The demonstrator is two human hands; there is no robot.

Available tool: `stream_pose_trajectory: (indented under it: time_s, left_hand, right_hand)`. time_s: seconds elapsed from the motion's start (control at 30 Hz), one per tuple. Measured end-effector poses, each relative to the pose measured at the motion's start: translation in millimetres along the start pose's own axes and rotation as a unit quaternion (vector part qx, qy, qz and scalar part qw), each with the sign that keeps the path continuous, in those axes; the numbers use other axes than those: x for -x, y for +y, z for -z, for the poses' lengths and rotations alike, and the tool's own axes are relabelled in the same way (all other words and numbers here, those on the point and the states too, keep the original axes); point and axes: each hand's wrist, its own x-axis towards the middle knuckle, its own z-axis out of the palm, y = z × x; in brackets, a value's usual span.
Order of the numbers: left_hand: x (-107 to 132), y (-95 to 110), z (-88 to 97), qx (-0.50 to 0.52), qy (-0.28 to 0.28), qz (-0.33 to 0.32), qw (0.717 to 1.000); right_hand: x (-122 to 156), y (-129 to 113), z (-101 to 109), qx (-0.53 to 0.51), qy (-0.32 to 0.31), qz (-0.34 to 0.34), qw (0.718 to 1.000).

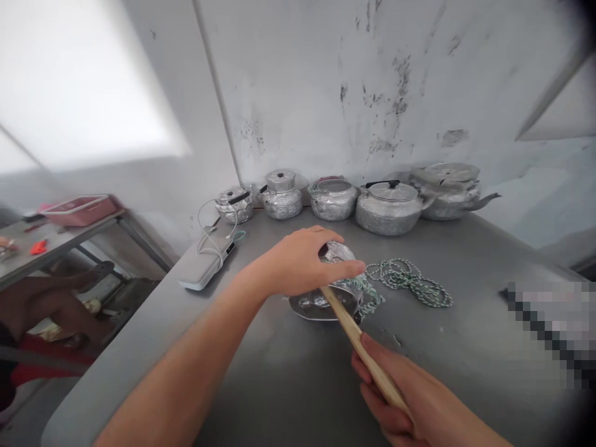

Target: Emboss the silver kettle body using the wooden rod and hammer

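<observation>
My left hand [302, 261] lies over the top of a small shiny metal pot [321, 303] in the middle of the grey table, fingers curled around its lid. My right hand [410, 397] is closed on a long wooden stick [354, 332], whose far end reaches the pot under my left hand. Green-and-white cord [410, 280] is wound at the pot and trails off in loose coils to the right.
Several hammered metal kettles and pots [388, 208] stand in a row along the stained wall. A white device with a cable [205, 264] lies at the table's left edge. A person's legs [56, 307] and another table with a red tray [79, 210] are at the left.
</observation>
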Motion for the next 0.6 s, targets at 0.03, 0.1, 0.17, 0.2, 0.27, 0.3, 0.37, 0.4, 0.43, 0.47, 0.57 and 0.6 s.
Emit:
stream_pose_trajectory:
  time_s: [0.03, 0.1, 0.17, 0.2, 0.27, 0.3, 0.37, 0.4, 0.43, 0.47, 0.57, 0.6]
  left_hand:
    - [0.0, 0.2, 0.2, 0.000, -0.001, -0.001, 1.000]
    - [0.3, 0.6, 0.7, 0.001, -0.002, 0.000, 1.000]
    - [0.5, 0.8, 1.1, 0.003, -0.003, 0.003, 1.000]
    - [0.5, 0.9, 1.3, 0.004, -0.004, 0.004, 1.000]
    - [0.4, 0.7, 1.4, 0.004, -0.005, 0.003, 1.000]
    - [0.3, 0.5, 1.4, 0.003, -0.005, 0.002, 1.000]
    - [0.0, 0.1, 1.0, 0.003, -0.001, -0.003, 1.000]
    - [-0.1, -0.2, 0.8, 0.004, 0.001, -0.004, 1.000]
    - [-0.2, -0.3, 0.7, 0.005, 0.002, -0.005, 1.000]
    - [-0.3, -0.4, 0.6, 0.006, 0.002, -0.005, 1.000]
    - [-0.1, -0.4, 0.8, 0.012, -0.002, -0.001, 1.000]
    - [0.1, -0.3, 1.0, 0.013, -0.005, 0.002, 1.000]
  right_hand:
    - [0.4, -0.2, -0.9, 0.004, 0.001, -0.002, 1.000]
    - [1.0, -0.5, -2.4, 0.014, -0.005, -0.012, 1.000]
    - [1.2, -0.5, -3.2, 0.020, -0.005, -0.023, 1.000]
    - [1.0, -0.4, -3.2, 0.020, -0.002, -0.026, 0.999]
    - [0.7, -0.1, -2.7, 0.018, 0.006, -0.029, 0.999]
    - [0.7, 0.1, -2.1, 0.018, 0.006, -0.028, 0.999]
    - [1.5, 0.3, -0.2, 0.018, -0.001, -0.020, 1.000]
    - [2.2, 0.3, 0.8, 0.015, -0.005, -0.014, 1.000]
    - [2.8, 0.2, 1.8, 0.009, -0.008, -0.006, 1.000]
    - [3.3, 0.0, 2.7, 0.003, -0.009, -0.003, 1.000]
    - [3.2, -0.9, 4.1, 0.007, -0.007, -0.017, 1.000]
    - [2.7, -1.1, 4.1, 0.010, -0.009, -0.023, 1.000]
